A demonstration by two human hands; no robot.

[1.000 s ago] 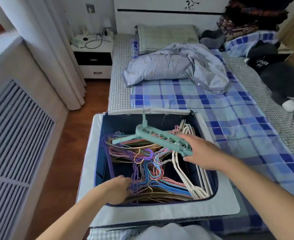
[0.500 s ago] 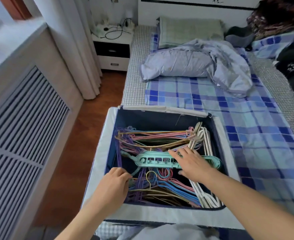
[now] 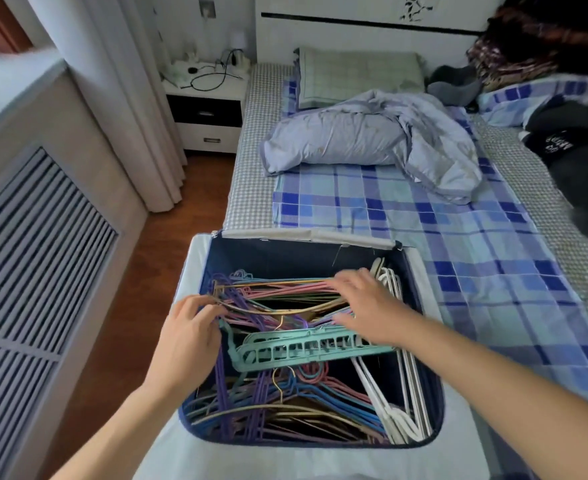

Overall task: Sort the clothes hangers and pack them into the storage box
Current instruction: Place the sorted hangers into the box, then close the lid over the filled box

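Head view: the storage box [image 3: 420,341] is sitting open on the bed [image 3: 476,271], already holding most hangers [image 3: 285,410]. The left hand [image 3: 188,337] is pinching purple hangers at the left wall; the right hand [image 3: 368,306], fingers spread, is pressing the far bundle. The teal multi-hole hanger [image 3: 306,348], gripped 1 second ago, is now lying released across the pile.

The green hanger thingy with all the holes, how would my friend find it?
Look at the dark blue storage box on the bed, full of thin coloured hangers. Lying flat across the middle of that pile, under the right hand, is the green hanger. It is a wide, chunky bar with a row of slots, unlike the wiry hangers around it.
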